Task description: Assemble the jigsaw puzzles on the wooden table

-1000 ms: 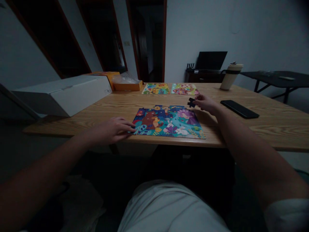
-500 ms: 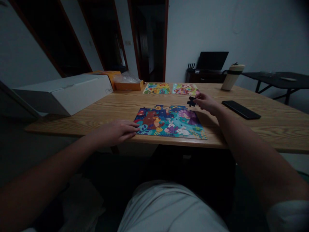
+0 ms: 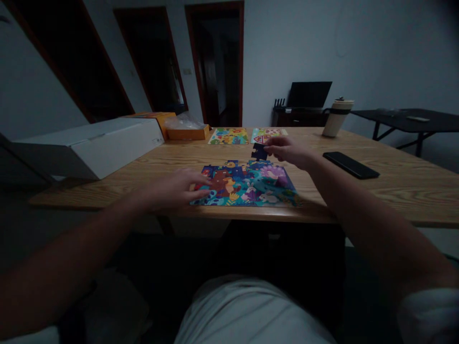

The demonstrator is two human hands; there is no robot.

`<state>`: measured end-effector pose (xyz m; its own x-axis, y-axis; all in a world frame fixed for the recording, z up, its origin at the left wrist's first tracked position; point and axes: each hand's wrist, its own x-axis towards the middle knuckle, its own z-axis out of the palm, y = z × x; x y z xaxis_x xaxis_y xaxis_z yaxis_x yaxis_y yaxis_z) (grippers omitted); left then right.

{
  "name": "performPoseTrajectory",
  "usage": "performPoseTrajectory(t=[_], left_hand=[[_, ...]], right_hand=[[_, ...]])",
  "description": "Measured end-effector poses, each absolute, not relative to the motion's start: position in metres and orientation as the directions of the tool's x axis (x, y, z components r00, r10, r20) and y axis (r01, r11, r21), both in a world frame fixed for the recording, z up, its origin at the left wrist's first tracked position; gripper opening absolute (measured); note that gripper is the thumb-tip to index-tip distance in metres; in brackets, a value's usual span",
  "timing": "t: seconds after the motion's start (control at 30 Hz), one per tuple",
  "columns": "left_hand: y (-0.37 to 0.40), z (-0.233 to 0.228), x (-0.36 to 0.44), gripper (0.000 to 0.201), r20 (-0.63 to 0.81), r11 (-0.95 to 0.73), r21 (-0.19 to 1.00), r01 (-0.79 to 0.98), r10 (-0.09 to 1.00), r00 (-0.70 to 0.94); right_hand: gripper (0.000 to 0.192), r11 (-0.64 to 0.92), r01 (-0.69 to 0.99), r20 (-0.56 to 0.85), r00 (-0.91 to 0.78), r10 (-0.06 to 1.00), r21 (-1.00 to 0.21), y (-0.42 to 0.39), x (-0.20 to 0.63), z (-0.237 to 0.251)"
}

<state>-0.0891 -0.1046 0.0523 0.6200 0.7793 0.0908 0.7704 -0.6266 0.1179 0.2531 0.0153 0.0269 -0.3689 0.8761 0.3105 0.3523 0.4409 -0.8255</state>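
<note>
A colourful jigsaw puzzle [image 3: 251,186] lies flat near the front edge of a wooden table [image 3: 394,181]. My left hand [image 3: 175,188] rests on the puzzle's left edge, fingers spread flat. My right hand [image 3: 289,150] hovers over the puzzle's far edge and pinches a dark blue puzzle piece [image 3: 258,152] between thumb and fingers. The piece hangs just above the puzzle's top middle.
Two more finished puzzles [image 3: 229,135] [image 3: 267,134] lie farther back. A long white box [image 3: 93,145] and an orange box [image 3: 186,131] sit at the left. A black phone [image 3: 350,165] and a cream tumbler [image 3: 336,117] stand at the right. A dark side table [image 3: 412,119] is behind.
My right hand has carried the dark piece leftward, from beyond the puzzle's top right corner to above its top middle. My left hand slid slightly onto the puzzle's left edge.
</note>
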Motion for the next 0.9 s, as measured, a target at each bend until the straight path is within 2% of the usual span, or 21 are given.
performPoseTrajectory(t=[0.13,0.23,0.3,0.4,0.47,0.57,0.63,0.7,0.77,0.9], left_hand=[[-0.051,0.076,-0.042,0.044,0.204,-0.598,0.354,0.719,0.799,0.565],[-0.017,0.078,-0.01,0.041,0.211,-0.647,0.469,0.602,0.743,0.635],[-0.001,0.076,-0.002,0.038,0.241,-0.647,0.52,0.557,0.738,0.631],[0.021,0.066,-0.017,0.044,0.287,-0.556,0.604,0.571,0.82,0.496],[0.037,0.053,-0.039,0.046,0.247,-0.424,0.667,0.613,0.902,0.355],[0.061,0.024,-0.074,0.024,0.135,-0.187,0.744,0.642,0.982,0.129],[0.073,0.007,-0.091,0.02,0.097,-0.134,0.753,0.644,0.991,0.093],[0.08,-0.004,-0.101,0.028,0.076,-0.129,0.719,0.683,0.991,0.107],[0.082,-0.007,-0.106,0.035,0.066,-0.14,0.647,0.75,0.99,0.128],[0.078,-0.002,-0.109,0.029,0.03,-0.154,0.459,0.875,0.987,0.158]], right_hand=[[0.019,0.58,0.426,0.307,-0.555,0.774,-0.694,0.009,0.226,0.037],[0.022,0.635,0.453,0.318,-0.595,0.738,-0.626,0.008,0.214,0.043],[0.025,0.621,0.456,0.347,-0.549,0.76,-0.638,0.01,0.211,0.043],[0.029,0.545,0.451,0.378,-0.412,0.829,-0.707,0.018,0.221,0.038],[0.032,0.481,0.465,0.374,-0.308,0.875,-0.743,0.027,0.236,0.028],[0.029,0.369,0.537,0.339,-0.158,0.927,-0.759,0.042,0.267,0.005],[0.027,0.307,0.606,0.322,-0.087,0.943,-0.734,0.05,0.287,-0.009],[0.03,0.255,0.652,0.279,-0.069,0.958,-0.714,0.056,0.301,-0.019],[0.031,0.232,0.65,0.261,-0.054,0.964,-0.723,0.059,0.307,-0.023],[0.03,0.224,0.682,0.218,-0.097,0.971,-0.696,0.057,0.305,-0.02]])
